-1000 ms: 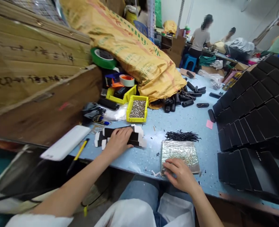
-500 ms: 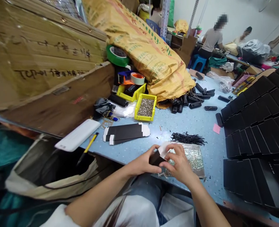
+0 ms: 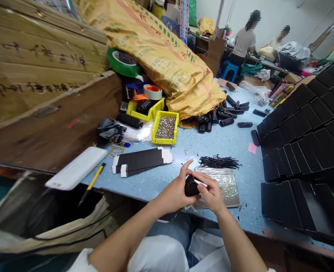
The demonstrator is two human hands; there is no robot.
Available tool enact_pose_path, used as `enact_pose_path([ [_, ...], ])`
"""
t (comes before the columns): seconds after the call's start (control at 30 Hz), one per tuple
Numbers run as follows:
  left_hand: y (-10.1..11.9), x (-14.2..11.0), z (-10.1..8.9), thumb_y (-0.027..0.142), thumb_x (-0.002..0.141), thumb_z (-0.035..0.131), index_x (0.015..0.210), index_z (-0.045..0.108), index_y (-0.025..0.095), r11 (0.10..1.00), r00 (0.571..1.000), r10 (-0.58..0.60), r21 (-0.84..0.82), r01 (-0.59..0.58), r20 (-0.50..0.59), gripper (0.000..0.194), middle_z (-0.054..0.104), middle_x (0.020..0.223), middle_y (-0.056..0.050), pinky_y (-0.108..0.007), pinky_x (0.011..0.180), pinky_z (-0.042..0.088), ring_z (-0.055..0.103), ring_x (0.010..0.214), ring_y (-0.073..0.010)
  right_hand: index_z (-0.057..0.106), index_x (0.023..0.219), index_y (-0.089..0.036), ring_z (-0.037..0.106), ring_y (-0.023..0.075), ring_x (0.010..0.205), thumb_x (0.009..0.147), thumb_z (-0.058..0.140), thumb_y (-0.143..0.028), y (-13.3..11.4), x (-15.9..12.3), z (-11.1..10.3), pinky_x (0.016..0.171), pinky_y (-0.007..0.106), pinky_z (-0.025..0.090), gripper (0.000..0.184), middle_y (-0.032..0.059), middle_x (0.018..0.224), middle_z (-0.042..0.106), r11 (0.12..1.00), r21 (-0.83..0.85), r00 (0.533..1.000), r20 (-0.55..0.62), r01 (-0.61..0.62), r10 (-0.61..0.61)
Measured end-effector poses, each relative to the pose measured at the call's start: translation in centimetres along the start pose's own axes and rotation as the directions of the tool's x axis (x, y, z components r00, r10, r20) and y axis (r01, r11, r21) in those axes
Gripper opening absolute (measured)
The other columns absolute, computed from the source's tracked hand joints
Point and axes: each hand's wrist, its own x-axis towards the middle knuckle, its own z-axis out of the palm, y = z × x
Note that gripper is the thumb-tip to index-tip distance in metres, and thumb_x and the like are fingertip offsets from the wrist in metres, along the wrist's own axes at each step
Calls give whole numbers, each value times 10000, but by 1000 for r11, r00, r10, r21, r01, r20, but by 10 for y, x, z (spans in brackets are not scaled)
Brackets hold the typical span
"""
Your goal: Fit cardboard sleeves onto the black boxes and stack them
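Over the table's front edge, a small black cardboard box (image 3: 191, 186) with a white inside is held between both hands. My left hand (image 3: 176, 192) wraps the box from the left, its index finger raised. From the right, my right hand (image 3: 211, 190) closes on the box's end, fingers at the white flap. Beneath my right hand lies a shiny clear-wrapped packet (image 3: 226, 187), and a pile of black screws (image 3: 220, 162) sits just behind it. Flattened black box blanks (image 3: 141, 160) with white tabs lie to the left.
Stacked black boxes (image 3: 302, 151) rise on the right. A yellow bin (image 3: 165, 142) holds small metal parts; a large yellow sack (image 3: 167, 60) leans behind it. A white slab (image 3: 76, 169) and a yellow cutter (image 3: 94, 179) lie at the left edge. Co-workers sit at the back.
The white flap stood up before; now it is mostly folded down into the box end under my right fingers. My left index finger has lifted. The whole view has shifted slightly.
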Motion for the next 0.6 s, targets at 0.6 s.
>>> enact_pose_path([
  [0.6,-49,41,-31,372,721,669,1070,547,186,934,994,-92,351,63,67,414,654,941,-70,-344,768,472,622,871,-262,558,1283,-91,477,221,1291,973,413,-369,8,124,-172,1075,368,365,440,190,1338,559,345,-779,830,-557,-523,1],
])
